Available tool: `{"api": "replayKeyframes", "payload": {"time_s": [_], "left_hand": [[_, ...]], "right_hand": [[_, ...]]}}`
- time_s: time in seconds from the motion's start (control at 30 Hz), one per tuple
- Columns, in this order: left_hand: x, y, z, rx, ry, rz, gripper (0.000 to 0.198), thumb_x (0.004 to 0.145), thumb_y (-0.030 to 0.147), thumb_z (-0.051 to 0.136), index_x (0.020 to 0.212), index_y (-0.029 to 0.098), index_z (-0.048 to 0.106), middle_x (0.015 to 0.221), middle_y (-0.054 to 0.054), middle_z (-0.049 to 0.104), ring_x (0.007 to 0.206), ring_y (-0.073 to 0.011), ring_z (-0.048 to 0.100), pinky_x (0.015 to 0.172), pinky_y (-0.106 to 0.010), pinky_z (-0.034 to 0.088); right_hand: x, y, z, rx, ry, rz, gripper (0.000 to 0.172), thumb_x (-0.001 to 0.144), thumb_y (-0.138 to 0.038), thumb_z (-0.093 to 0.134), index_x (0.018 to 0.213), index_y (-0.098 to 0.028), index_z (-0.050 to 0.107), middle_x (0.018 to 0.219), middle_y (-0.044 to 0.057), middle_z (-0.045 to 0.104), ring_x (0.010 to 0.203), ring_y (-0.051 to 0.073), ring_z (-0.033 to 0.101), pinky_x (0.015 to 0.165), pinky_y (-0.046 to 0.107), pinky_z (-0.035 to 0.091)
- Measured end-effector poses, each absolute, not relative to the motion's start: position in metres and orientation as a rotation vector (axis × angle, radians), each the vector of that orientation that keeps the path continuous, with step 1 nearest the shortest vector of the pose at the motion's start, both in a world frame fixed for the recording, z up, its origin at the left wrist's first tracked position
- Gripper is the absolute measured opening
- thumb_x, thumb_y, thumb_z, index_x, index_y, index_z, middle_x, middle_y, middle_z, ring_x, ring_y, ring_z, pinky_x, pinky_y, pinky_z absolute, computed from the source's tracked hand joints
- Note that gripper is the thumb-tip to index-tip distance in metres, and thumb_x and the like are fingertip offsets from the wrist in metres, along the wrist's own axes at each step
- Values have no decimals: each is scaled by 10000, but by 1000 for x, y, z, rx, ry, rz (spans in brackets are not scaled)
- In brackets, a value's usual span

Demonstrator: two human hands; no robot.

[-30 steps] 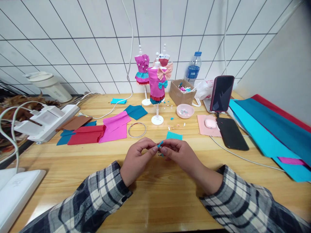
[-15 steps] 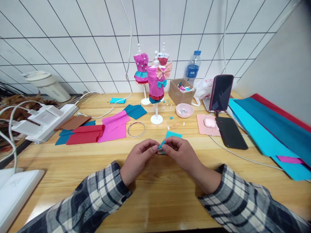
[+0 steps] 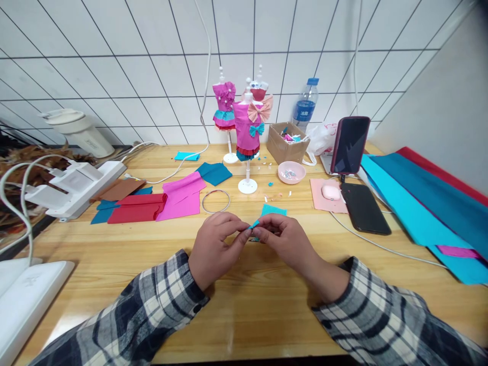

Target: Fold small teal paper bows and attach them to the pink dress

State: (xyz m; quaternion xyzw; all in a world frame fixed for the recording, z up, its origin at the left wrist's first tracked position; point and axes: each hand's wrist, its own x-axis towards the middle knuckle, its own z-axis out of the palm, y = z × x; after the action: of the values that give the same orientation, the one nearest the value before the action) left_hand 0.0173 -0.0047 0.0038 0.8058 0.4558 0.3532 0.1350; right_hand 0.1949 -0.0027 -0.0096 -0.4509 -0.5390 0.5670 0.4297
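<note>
A small turquoise strip [image 3: 253,224] sits between the fingertips of both hands, over the counter [image 3: 263,315]: the left hand [image 3: 217,247] pinches its left end, the right hand [image 3: 293,245] its right. A flat turquoise piece [image 3: 274,209] lies just beyond. White characters on the bottle's blue label [image 3: 305,110], lettering on the pale cup [image 3: 82,131] and red print on the plastic bag [image 3: 319,138] are too small to read.
</note>
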Motion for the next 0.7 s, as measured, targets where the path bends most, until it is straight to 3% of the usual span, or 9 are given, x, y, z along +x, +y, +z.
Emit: {"api": "replayKeyframes", "payload": {"time_s": [0.33,0.5,0.7], "left_hand": [[21,-7,7,1950,1109,950,194,890,274,551,809,175,696,754,-31,641,724,-144,587,674,-249,452],[21,-7,7,1929,1143,889,220,901,289,532,809,167,690,765,-30,656,745,-146,588,698,-247,443],[19,-7,9,1991,1201,904,211,899,282,529,784,170,666,744,-16,642,731,-141,577,687,-245,424]], "right_hand": [[195,-2,-9,-1113,-1243,1559,323,686,-440,733,867,-186,650,659,-22,580,568,103,527,472,219,470],[196,-2,-9,-1153,-1271,1479,295,695,-439,728,771,-171,631,621,-21,585,519,85,497,468,214,442],[195,-3,-7,-1146,-1348,1405,288,675,-408,742,828,-175,674,664,-8,592,584,107,517,522,242,451]]}}
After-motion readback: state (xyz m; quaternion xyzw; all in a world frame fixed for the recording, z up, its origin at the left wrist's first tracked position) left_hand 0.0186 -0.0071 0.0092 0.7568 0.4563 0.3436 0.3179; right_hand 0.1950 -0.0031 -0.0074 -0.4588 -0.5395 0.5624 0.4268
